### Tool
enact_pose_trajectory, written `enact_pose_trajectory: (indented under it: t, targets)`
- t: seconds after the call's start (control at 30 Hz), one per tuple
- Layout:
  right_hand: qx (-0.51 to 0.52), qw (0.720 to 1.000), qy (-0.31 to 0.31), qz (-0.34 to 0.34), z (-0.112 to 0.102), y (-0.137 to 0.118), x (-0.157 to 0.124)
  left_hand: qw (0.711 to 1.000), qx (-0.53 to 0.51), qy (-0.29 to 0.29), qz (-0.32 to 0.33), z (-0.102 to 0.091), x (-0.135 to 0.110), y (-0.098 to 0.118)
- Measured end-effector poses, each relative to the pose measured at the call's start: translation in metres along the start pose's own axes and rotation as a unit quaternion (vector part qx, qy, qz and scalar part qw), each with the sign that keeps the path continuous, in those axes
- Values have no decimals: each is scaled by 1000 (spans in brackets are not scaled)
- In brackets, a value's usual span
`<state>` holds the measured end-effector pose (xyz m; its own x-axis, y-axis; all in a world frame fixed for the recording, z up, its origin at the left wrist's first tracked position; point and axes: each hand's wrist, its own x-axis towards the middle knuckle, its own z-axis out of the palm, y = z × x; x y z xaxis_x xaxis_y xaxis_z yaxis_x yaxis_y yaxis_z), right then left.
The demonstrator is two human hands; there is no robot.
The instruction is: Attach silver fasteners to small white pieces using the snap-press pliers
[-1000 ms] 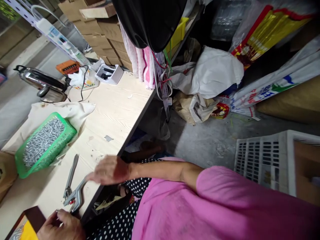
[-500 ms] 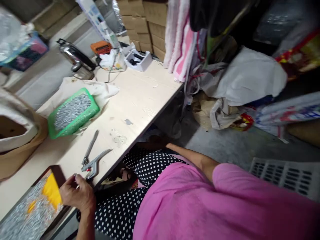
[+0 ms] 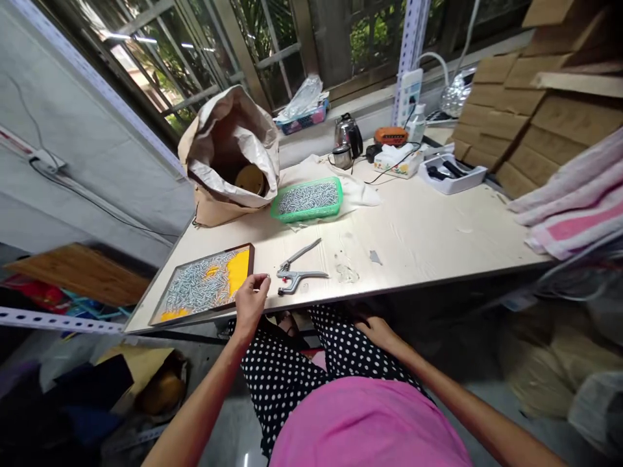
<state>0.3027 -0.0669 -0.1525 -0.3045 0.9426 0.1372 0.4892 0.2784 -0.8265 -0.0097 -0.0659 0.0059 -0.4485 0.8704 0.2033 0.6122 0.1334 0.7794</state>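
Observation:
At the table's front edge my left hand [image 3: 252,299] is closed in a pinch, between a shallow framed tray [image 3: 252,263] and grey metal hand pliers [image 3: 296,275]. A tiny pale thing shows at its fingertips, too small to name. Many small silvery metal pieces [image 3: 195,285] lie in the tray over a yellow bottom. The pliers lie on the table with their handles spread, untouched. My right hand [image 3: 377,329] lies on my dotted trouser leg with fingers stretched out, partly in shadow, and holds nothing.
A green basket [image 3: 335,206] full of similar metal pieces stands behind the pliers. Beside it is a large open paper sack [image 3: 228,162]. Farther back are a kettle [image 3: 348,133], tissue pack [image 3: 396,162] and white box [image 3: 452,181]. Stacked cardboard [image 3: 511,110] and towels [image 3: 574,194] are at right.
The view has swung left, bringing the window and whole tray into sight. My left hand still pinches beside the tray. My right hand, low in shadow before, now shows on my leg.

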Motion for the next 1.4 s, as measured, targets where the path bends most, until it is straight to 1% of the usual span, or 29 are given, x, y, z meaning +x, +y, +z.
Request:
enact_pose_trajectory:
  t: [0.07,0.1,0.17,0.2,0.27,0.33,0.4,0.47,0.53,0.6,0.73,0.8,0.9,1.03,1.23,1.4]
  targets:
    - [14,999,-34,-18,-14,-11,-20,997,-26,-54,-44,-3,7,3]
    - [24,998,-41,-34,-23,-20,-26,994,-40,-78,-65,-2,12,4]
    - [31,997,-26,-71,-42,-43,-31,985,-65,-122,-101,0,20,6]
    - [28,995,-10,-92,-50,-56,-29,980,-74,-144,-114,1,24,7]
    - [6,989,25,-143,-59,-81,-17,970,-83,-181,-139,4,30,7]
    - [-32,979,52,-194,-59,-101,4,961,-85,-210,-159,5,33,5]
    - [-79,968,62,-231,-51,-113,29,954,-86,-227,-177,6,35,1]
    - [-124,957,58,-255,-38,-119,54,946,-92,-241,-197,5,36,-4]
    - [-166,949,40,-264,-25,-122,76,939,-101,-243,-221,4,36,-9]
    - [-202,946,15,-252,-13,-122,92,933,-107,-240,-244,4,36,-12]
    - [-227,949,-33,-215,1,-115,107,928,-115,-230,-268,6,34,-11]
    - [-223,952,-39,-206,4,-110,108,927,-114,-227,-274,7,33,-8]
    - [-219,955,-29,-197,6,-105,108,926,-101,-229,-284,7,32,-4]
    - [-228,954,-28,-191,6,-105,107,927,-85,-241,-276,9,34,-3]
    - [-242,952,-26,-185,7,-106,109,927,-48,-268,-260,12,39,-5]
    - [-250,951,-20,-179,9,-105,109,915,-15,-304,-263,14,47,-8]
